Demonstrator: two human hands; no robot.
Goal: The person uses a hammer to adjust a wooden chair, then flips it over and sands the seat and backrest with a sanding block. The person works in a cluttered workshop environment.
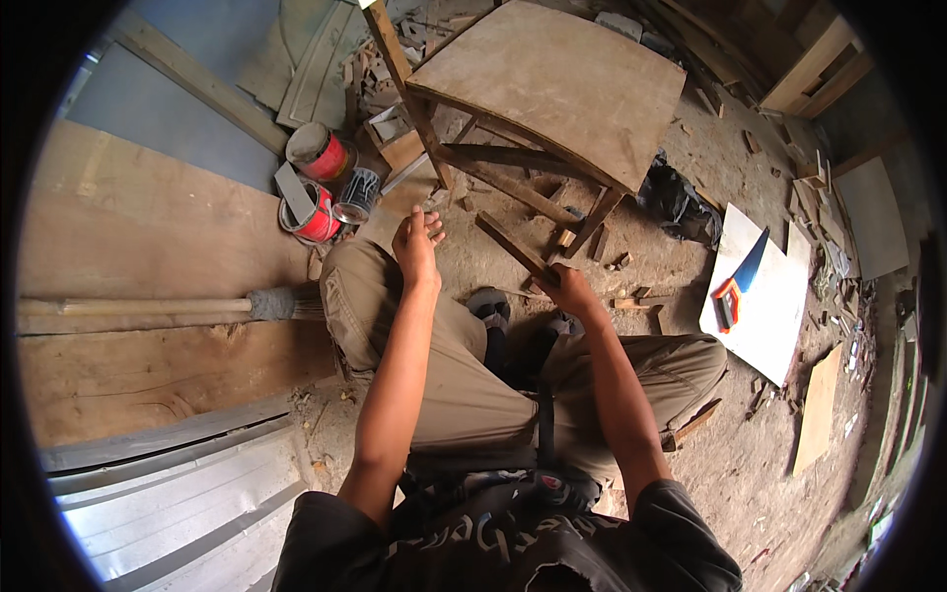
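My right hand (570, 293) is closed round the near end of a dark wooden strip (513, 245), which slants up and to the left in front of my knees. My left hand (418, 245) is raised above my left knee, its fingers loosely bent and a little apart, and I see nothing in it. Just beyond both hands stands a wooden piece of furniture with a plywood top (552, 74), its legs and crossbars showing underneath. The strip's far end lies in front of those crossbars; whether it touches them I cannot tell.
Red paint cans (318, 150) and a dark can (357, 193) stand at left, near a long-handled broom (148, 307). At right, a handsaw (742, 281) lies on a white board (764, 326). A black plastic bag (679, 200) and wood scraps litter the floor.
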